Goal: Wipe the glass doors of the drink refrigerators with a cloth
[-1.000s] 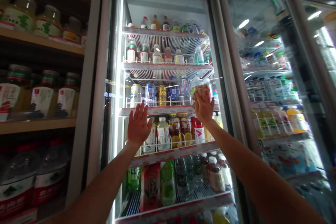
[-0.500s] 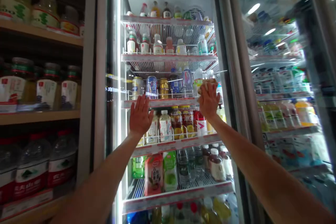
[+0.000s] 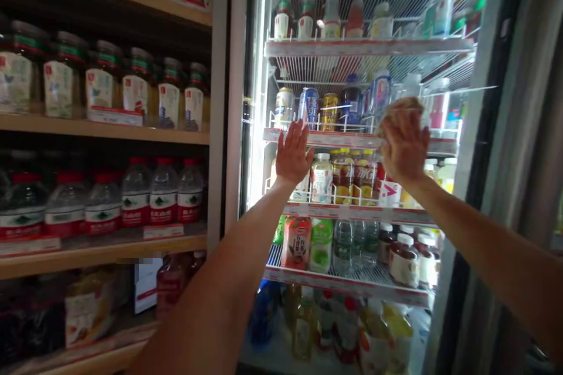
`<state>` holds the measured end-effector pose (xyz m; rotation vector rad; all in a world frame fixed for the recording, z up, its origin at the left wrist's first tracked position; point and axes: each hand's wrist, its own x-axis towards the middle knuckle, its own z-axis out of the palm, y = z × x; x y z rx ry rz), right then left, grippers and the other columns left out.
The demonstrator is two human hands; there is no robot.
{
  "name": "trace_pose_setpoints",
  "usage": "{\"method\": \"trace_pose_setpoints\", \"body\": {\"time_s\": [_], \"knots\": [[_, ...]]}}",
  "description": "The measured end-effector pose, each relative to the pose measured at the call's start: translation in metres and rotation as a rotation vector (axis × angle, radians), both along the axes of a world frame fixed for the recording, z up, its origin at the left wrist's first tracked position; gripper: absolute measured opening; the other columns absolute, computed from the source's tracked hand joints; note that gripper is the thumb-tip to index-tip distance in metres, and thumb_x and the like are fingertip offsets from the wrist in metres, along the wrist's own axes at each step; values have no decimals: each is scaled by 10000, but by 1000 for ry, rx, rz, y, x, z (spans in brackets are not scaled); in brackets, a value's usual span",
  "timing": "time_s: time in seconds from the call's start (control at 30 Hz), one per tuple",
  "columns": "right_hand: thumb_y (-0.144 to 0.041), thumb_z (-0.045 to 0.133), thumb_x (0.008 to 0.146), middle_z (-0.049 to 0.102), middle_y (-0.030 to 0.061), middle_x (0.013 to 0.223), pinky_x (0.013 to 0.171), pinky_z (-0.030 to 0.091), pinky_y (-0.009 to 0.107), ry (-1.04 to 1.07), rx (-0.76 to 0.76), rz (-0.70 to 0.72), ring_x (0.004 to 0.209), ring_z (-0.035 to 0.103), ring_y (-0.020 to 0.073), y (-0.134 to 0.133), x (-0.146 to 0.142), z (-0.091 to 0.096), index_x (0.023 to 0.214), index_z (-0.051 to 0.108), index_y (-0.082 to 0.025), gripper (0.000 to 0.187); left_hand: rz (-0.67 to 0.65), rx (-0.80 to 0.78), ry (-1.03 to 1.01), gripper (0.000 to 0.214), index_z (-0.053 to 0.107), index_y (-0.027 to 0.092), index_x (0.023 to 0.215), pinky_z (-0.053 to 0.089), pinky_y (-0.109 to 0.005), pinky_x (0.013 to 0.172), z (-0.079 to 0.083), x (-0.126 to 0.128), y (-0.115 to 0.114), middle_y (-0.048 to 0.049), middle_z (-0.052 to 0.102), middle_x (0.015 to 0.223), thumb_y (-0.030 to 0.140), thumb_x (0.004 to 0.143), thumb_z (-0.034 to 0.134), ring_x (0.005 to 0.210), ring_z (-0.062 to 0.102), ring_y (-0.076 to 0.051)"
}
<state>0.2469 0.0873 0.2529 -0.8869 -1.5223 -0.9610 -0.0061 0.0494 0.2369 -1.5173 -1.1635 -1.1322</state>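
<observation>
My left hand (image 3: 294, 155) is open, with fingers together and the palm pressed flat against the glass door (image 3: 444, 129) of a drinks fridge, level with the shelf of cans (image 3: 308, 106). My right hand (image 3: 405, 149) is also raised to the glass, further right. It presses a crumpled beige cloth (image 3: 402, 105) against the pane, and the cloth shows above its fingertips. Both arms reach up and forward. Behind the glass, bottles (image 3: 323, 179) stand in rows on white wire shelves.
The fridge's grey door frame (image 3: 237, 99) runs down the middle. To its left, wooden shelves (image 3: 109, 129) carry labelled jars (image 3: 132, 85), and water bottles with red caps (image 3: 162, 190) stand below. The frame of another fridge door (image 3: 519, 129) is at the right.
The view has swung left, so the fridge now sits further right and more of the wooden shelves show. Both hands stay on the glass, and the cloth hand has shifted slightly along it.
</observation>
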Motion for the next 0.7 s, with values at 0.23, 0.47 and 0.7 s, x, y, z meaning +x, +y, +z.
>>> {"method": "trace_pose_setpoints", "body": {"time_s": [0.23,0.47,0.7], "knots": [[-262,408,849,332,74,1490,1109,132,528,-184,-21,38,1404,198,262,-8,-30,-13,1313,502,-208,477,-43,-19,-1,528,275,112,1416,134,-465,1157,-20,-2,1,-102,272,1503,284,917,264,1413,158,-215],[-254,417,846,311,58,1499,1109,133,527,-276,-34,60,1409,167,260,-12,-50,-10,1319,488,-193,482,-5,-45,52,523,277,120,1415,133,-447,1157,-21,-10,0,-107,252,1511,310,928,243,1419,130,-207],[-244,388,887,261,53,1517,1103,111,583,-52,-26,23,1411,166,275,-7,-28,20,1344,443,-215,461,-32,27,71,523,305,142,1403,149,-438,1150,-21,-18,3,-109,285,1496,347,922,290,1416,140,-196]]}}
